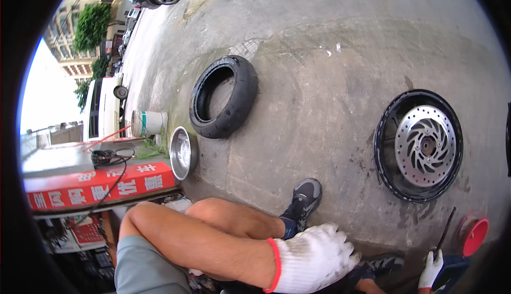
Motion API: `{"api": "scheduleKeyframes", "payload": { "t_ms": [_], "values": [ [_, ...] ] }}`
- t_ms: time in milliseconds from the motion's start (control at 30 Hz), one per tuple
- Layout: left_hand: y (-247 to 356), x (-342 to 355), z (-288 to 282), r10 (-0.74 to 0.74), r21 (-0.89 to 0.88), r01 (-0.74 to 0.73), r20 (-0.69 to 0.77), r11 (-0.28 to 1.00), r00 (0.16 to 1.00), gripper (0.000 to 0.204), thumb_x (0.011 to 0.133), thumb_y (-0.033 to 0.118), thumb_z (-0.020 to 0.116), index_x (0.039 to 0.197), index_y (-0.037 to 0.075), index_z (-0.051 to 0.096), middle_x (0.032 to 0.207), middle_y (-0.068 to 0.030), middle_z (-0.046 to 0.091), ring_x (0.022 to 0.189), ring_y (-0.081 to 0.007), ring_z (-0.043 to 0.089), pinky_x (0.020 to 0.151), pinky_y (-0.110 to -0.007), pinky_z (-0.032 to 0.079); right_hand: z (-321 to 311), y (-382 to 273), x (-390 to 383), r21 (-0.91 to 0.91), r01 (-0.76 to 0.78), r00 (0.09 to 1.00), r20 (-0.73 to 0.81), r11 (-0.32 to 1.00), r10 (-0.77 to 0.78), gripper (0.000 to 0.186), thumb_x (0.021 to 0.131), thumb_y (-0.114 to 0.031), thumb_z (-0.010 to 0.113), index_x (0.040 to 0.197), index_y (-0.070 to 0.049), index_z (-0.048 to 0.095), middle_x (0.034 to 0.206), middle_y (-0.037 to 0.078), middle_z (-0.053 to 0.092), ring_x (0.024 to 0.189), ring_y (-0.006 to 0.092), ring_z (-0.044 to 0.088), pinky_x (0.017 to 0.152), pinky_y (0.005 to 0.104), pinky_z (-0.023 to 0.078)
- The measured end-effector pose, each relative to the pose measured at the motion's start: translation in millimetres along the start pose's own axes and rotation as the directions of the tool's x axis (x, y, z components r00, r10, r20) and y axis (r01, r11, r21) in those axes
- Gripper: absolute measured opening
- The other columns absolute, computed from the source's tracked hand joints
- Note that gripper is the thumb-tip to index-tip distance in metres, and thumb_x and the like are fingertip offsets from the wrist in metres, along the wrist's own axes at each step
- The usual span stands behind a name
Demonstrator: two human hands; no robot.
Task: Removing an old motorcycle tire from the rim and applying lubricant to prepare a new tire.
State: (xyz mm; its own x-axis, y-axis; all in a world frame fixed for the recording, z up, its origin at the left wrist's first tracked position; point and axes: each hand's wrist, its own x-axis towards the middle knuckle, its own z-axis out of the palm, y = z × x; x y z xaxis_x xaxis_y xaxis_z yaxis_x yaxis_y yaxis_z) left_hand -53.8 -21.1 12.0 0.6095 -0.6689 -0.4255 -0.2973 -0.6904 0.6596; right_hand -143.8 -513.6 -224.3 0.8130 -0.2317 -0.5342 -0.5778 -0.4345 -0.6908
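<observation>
Curling near the shoes [306,201], the left hand [316,256] hides its palm — if it holds something, I cannot tell. The right hand [430,270] closes round a dark bar [446,230], beside a red bowl [475,237]. Farther, the wheel [427,146] lies flat on concrete, probably for steadiness — then the tyre [242,99].

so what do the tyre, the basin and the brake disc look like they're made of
Tyre: black rubber, dull with a slight sheen, judging by its thick, grooved tread.
Basin: probably stainless steel, given its shiny, reflective inside.
Brake disc: bare metal, likely steel, with a silvery face pierced by holes.
</observation>
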Motion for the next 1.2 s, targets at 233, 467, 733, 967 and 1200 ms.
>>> {"api": "scheduleKeyframes", "payload": {
  "t_ms": [233,467,733,967,1200],
  "values": [
    [43.4,-16.5,16.9,0.077,0.153,-0.091,0.096,0.984,0.992,0.032,0.083,0.023,0.057,0.105,0.001,0.062,0.087,-0.0097,0.064,0.084,-0.0258,0.064,0.077,-0.039,0.048,-1.5,-20.6,1.1,0.034,-0.008,0.999,0.034,0.999,0.006,0.014,0.1,-0.02,0.056,0.107,-0.008,0.058,0.066,-0.006,0.046,0.05,0.0018,0.041,0.043,0.0187,0.03],
    [72.0,-5.6,28.8,0.141,0.454,-0.098,-0.063,0.886,0.988,0.02,0.076,0.02,0.064,0.088,0.006,0.068,0.077,-0.0097,0.07,0.075,-0.0288,0.07,0.069,-0.04,0.053,-10.2,-38.4,-52.6,0.0,0.149,0.988,0.046,0.989,-0.149,0.022,0.102,-0.027,0.053,0.102,-0.006,0.058,0.06,-0.006,0.043,0.046,0.003,0.038,0.04,0.0207,0.027],
    [96.5,97.3,30.6,0.214,0.581,-0.176,0.003,0.795,0.977,0.029,0.07,0.029,0.071,0.094,0.015,0.078,0.092,-0.0086,0.075,0.082,-0.027,0.071,0.066,-0.044,0.055,-5.9,42.9,-53.7,-0.022,0.189,0.979,0.089,0.982,-0.186,0.029,0.102,-0.03,0.052,0.108,-0.002,0.061,0.068,0.003,0.058,0.056,0.0092,0.052,0.049,0.0262,0.041],
    [110.9,123.5,32.4,0.044,0.581,-0.068,0.055,0.811,0.998,0.033,0.078,0.028,0.065,0.106,0.016,0.075,0.109,-0.0079,0.073,0.098,-0.0259,0.069,0.08,-0.044,0.053,1.0,100.8,-86.5,-0.087,0.159,0.985,0.087,0.983,-0.152,0.031,0.101,-0.029,0.052,0.108,-0.001,0.062,0.073,0.004,0.059,0.06,0.0114,0.054,0.054,0.0284,0.043],
    [108.7,98.5,28.0,0.034,0.55,-0.071,0.076,0.832,0.997,0.034,0.081,0.028,0.061,0.11,0.017,0.074,0.112,-0.0081,0.071,0.101,-0.0259,0.067,0.083,-0.044,0.052,16.9,137.9,-113.0,-0.111,0.1,0.994,0.064,0.989,-0.093,0.032,0.101,-0.029,0.053,0.108,0.0,0.063,0.077,0.006,0.061,0.065,0.0136,0.055,0.058,0.0306,0.044]
  ]
}}
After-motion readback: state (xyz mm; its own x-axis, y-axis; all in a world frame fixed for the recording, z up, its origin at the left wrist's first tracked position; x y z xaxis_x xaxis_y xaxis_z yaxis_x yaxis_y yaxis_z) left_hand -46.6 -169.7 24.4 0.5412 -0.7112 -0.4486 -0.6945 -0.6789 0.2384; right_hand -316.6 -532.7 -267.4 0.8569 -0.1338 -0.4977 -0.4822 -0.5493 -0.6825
